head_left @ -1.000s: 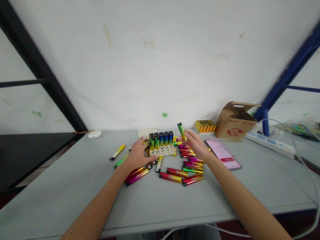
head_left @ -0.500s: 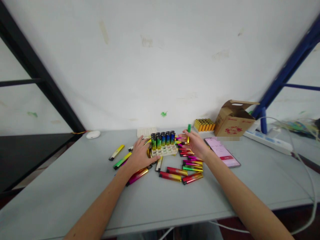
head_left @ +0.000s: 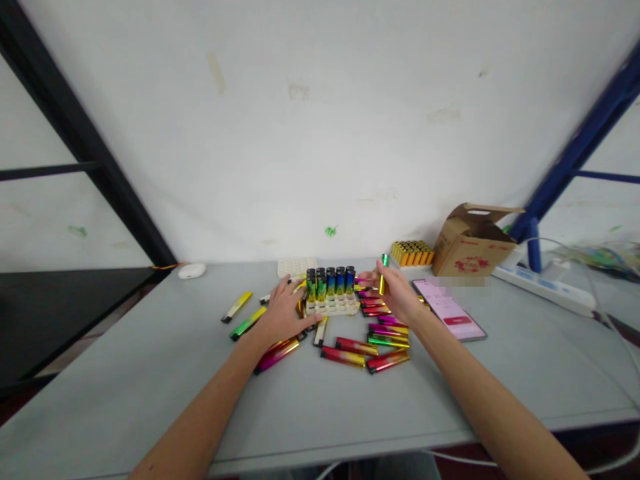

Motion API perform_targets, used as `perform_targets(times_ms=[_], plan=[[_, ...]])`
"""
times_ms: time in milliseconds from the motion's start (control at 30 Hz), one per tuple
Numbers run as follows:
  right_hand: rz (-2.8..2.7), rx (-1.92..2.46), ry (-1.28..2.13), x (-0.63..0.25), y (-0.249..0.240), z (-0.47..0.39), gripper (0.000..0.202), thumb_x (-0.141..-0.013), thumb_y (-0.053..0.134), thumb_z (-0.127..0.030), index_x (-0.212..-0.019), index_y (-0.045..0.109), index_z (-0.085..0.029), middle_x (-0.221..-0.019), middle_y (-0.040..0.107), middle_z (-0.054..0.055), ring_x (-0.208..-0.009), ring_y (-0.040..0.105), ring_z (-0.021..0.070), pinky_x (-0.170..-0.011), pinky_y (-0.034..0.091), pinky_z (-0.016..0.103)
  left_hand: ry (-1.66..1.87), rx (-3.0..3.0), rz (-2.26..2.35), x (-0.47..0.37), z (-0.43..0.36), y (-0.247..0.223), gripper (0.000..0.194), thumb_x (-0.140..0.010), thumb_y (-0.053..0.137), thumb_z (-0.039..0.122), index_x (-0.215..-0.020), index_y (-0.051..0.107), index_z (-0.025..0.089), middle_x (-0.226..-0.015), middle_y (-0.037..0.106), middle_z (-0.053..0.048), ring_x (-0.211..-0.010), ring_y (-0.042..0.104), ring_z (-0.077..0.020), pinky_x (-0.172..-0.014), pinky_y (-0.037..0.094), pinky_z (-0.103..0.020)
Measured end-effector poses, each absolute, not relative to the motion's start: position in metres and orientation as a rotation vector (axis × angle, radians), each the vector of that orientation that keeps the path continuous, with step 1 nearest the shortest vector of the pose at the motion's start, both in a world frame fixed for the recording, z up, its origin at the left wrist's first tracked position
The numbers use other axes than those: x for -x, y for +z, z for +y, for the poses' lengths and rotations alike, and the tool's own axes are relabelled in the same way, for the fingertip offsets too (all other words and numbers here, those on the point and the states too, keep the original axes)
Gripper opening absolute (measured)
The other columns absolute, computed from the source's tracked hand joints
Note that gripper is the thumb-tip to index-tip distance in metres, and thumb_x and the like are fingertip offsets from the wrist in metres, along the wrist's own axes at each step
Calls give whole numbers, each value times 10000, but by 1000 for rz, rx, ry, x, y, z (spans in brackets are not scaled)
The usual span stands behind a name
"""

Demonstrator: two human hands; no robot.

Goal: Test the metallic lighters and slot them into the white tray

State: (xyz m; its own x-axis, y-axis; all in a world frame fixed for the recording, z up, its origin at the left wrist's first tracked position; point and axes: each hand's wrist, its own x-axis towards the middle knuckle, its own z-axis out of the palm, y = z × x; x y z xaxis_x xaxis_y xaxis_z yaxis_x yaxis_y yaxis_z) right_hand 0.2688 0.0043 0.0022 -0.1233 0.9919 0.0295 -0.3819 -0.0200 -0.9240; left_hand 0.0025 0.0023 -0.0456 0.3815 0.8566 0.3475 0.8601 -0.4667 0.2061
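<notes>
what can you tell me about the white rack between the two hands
The white rack looks like plastic: a low, off-white block with a grid of holes, over the gray table. Black-topped, green-to-yellow and blue-to-yellow tubes stand upright toward its back; holes along the front show unfilled. The left hand curves around its left end, thumb near the front edge; its grip is unclear.

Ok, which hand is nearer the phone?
Right. The right hand is just left of the phone; the left hand is farther left, beside the white rack.

Bare hands (head_left: pixel 284 313), bare forearms (head_left: pixel 213 407), greyish legwear (head_left: pixel 410 468) (just a sliver showing).
</notes>
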Motion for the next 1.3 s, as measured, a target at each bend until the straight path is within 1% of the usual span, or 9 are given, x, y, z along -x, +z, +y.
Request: perform_targets(times_ms=[100, 200, 433, 567, 667, 767, 867, 1067, 1300], plan=[[-1024, 828, 1458, -270, 0, 6, 275, -724, 747, -414, -857, 652, -193, -838, 730, 29, -649, 672, 133, -527, 528, 221, -683, 2608, -1605, -3, 2, -46, 717, -751, 587, 656, -1256, 558, 149, -1392, 483, -173, -1378, 283, -404, -1095, 287, -599], [-1047, 801, 1495, -271, 0, 5, 325, -726, 751, -343, -1007, 640, -224, -838, 723, 11, -625, 660, 125, -490, 508, 209, -709, 2611, -1574, -3, 2, -45, 725, -745, 595, 651, -1252, 560, 135, -1388, 479, -184, -1377, 289, -399, -1100, 292, -588], [-995, 858, 1472, -268, 4, 5, 342, -731, 734, -453, -646, 555, -174, -588, 656, 17, -504, 602, 113, -436, 442, 190, -722, 2611, -1548, -4, 0, -45, 699, -755, 599, 616, -1232, 560, 106, -1393, 463, -207, -1378, 287, -403, -1096, 311, -582], [-982, 862, 1425, -267, 3, 6, 273, -767, 705, -440, -775, 563, -206, -721, 696, 19, -532, 601, 115, -415, 390, 184, -751, 2600, -1545, -4, 1, -46, 676, -763, 597, 613, -1232, 557, 129, -1380, 481, -188, -1372, 312, -379, -1100, 317, -567], [-994, 851, 1414, -268, 0, 7, 295, -730, 736, -401, -910, 591, -218, -623, 614, -46, -383, 403, 43, -356, 266, 148, -754, 2601, -1552, -5, 1, -46, 670, -746, 613, 621, -1199, 577, 129, -1364, 501, -183, -1365, 327, -378, -1101, 322, -557], [-937, 891, 1421, -272, -1, 9, 286, -702, 717, -419, -800, 585, -185, -480, 425, -99, -340, 226, 25, -329, 172, 152, -764, 2610, -1553, -5, 2, -45, 683, -726, 632, 622, -1193, 578, 126, -1358, 511, -186, -1361, 337, -375, -1098, 330, -553], [-849, 843, 1524, -277, -1, 12, 395, -749, 563, -551, -603, 466, -197, -426, 294, -96, -337, 209, 48, -322, 188, 171, -780, 2611, -1554, -5, 2, -44, 691, -722, 635, 616, -1196, 575, 117, -1346, 522, -196, -1351, 355, -376, -1096, 334, -552], [-816, 806, 1661, -281, -2, 15, 462, -785, 437, -563, -513, 278, -225, -409, 190, -98, -327, 153, 57, -312, 168, 182, -757, 2606, -1550, -5, 2, -45, 682, -738, 623, 610, -1197, 572, 108, -1345, 519, -203, -1347, 362, -370, -1107, 328, -535], [-784, 824, 1702, -275, 1, 11, 395, -838, 338, -464, -527, 247, -238, -420, 141, -104, -356, 59, 65, -304, 126, 178, -751, 2612, -1576, -5, 2, -45, 707, -742, 600, 638, -1197, 566, 98, -1348, 505, -225, -1331, 377, -380, -1097, 331, -553]])
